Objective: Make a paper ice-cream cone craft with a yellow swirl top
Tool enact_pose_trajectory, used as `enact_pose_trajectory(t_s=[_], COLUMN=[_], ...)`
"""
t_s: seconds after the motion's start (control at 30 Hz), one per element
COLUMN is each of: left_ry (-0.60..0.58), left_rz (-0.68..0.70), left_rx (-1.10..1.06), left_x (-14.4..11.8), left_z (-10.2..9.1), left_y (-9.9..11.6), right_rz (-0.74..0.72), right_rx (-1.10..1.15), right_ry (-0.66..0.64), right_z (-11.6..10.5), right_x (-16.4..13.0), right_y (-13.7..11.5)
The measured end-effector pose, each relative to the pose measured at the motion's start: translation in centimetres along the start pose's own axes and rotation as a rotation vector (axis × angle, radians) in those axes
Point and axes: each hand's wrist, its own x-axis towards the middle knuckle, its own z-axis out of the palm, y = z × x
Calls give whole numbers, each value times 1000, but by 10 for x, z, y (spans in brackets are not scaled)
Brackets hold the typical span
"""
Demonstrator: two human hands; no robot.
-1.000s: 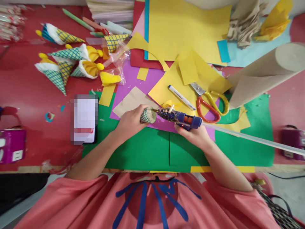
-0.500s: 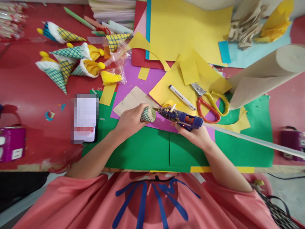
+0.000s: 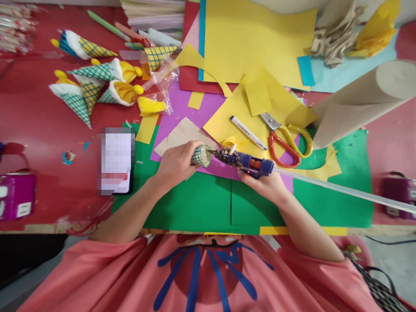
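Note:
My left hand [image 3: 175, 164] grips a small rolled paper cone [image 3: 200, 155] with a green check pattern, its open end turned to the right. My right hand [image 3: 264, 184] holds a blue glue gun [image 3: 248, 162]; the gun's nozzle sits at the cone's open mouth. A long clear glue stick [image 3: 341, 190] trails from the back of the gun toward the right edge. Both hands hover over green paper [image 3: 195, 203] and a purple sheet [image 3: 177, 115].
Red-and-yellow scissors [image 3: 286, 145] and a white marker [image 3: 248, 133] lie on yellow paper [image 3: 256, 39] beyond the gun. Several finished cones [image 3: 94, 86] lie at the back left. A phone [image 3: 116, 160] is left of my hand, a brown paper roll [image 3: 360, 102] at right.
The glue gun and the cone have shifted slightly left and up; otherwise both hands hold the same pose.

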Motion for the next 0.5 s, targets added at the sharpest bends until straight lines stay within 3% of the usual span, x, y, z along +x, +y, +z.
enact_pose_trajectory(t_s=[0.37, 0.5], left_ry=[70, 78], left_rz=[20, 35], left_rx=[8, -12], left_x=[2, 1], left_z=[1, 2], left_y=[-9, -9], right_rz=[60, 92], right_rx=[160, 282], right_ry=[-29, -147], right_z=[-3, -3], right_x=[-3, -4], right_y=[-7, -9])
